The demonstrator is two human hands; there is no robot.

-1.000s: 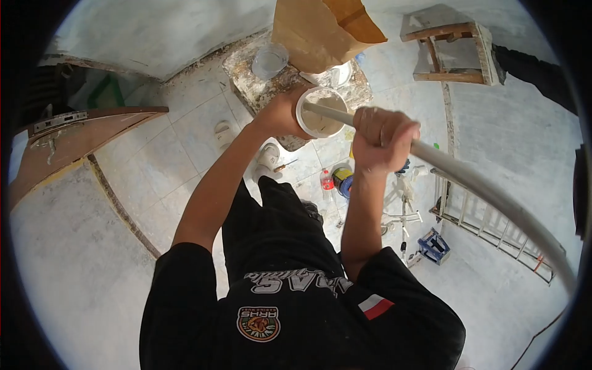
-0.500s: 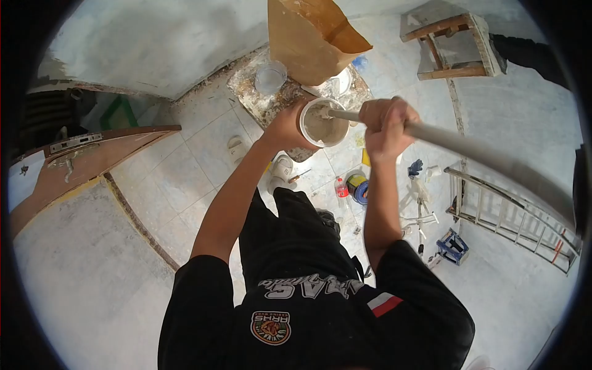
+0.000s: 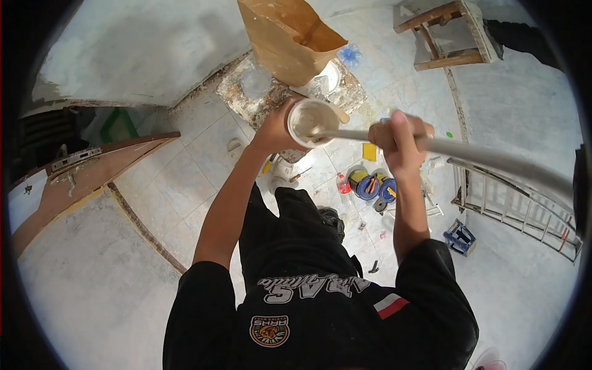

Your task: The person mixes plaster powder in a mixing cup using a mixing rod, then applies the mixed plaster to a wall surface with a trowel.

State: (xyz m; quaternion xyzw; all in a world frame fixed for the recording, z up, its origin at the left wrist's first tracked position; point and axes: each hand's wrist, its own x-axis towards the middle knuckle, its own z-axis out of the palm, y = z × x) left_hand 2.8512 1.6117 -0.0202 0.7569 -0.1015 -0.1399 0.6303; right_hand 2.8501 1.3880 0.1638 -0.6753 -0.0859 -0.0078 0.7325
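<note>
Paste, beige-grey & wet-looking, sits in the white cup (image 3: 311, 120). The left hand (image 3: 275, 131) holds the cup from the side, fingers wrapped round its wall, up in the air over the near edge of the spattered surface (image 3: 246, 98). The right hand (image 3: 401, 137) is closed in a fist round a long grey pipe (image 3: 493, 155). The pipe runs off to the right edge of view, w/ its tip dipped into the cup. Both hands are full, neither open.

Progress, as a judgement: the ingredients seem to be in already, since the contents read as one fairly even mass w/ smears up the inner wall. Stirring looks partway to mostly done. Can't tell if lumps remain at the bottom, too small to see. What's left, prob.: finishing the stir. The cup isn't set down, and no paste shows anywhere but in the cup.

Around: an open brown paper bag (image 3: 290, 37) stands on the surface just behind the cup, w/ a clear plastic cup (image 3: 254, 80) & a white bowl (image 3: 330, 77) beside it. On the floor below are a red-capped bottle (image 3: 343, 185), round blue items (image 3: 370, 185) & a ladder (image 3: 518, 203) lying flat at right. A wooden stool (image 3: 441, 34) is top right, a door (image 3: 92, 166) at left. Another person's dark sleeve (image 3: 524, 37) shows by the stool, well apart from the cup.
</note>
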